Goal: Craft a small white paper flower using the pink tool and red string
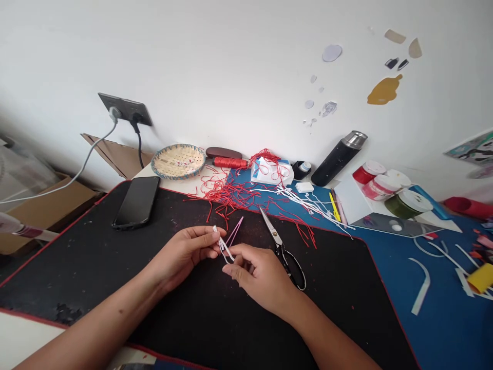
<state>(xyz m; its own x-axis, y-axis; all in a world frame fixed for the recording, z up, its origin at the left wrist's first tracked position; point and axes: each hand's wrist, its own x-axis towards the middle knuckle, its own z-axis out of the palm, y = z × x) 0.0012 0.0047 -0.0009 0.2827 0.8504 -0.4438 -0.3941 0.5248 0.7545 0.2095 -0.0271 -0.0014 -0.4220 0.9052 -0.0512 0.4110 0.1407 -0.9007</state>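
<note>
Between my two hands runs a doubled white cord point(227, 250). My left hand point(196, 244) pinches its upper end between thumb and fingers. The lower loop of the cord is gripped by my right hand point(254, 264), with thumb and fingers bent together. Just behind the fingertips, thin purple tweezers point(235, 231) rest with their tip pointing away; their near end is hidden by the hands. To the right of my right hand lie black-handled scissors point(278, 239), blades pointing to the back, on the black mat point(185, 318).
Red cord pieces point(234, 198) and white cords point(304, 203) spread behind the mat. A phone point(137, 202) lies at left, near a woven basket point(178, 161). Along the back stand a tissue pack point(271, 171), a black flask point(335, 160) and several thread spools point(408, 203).
</note>
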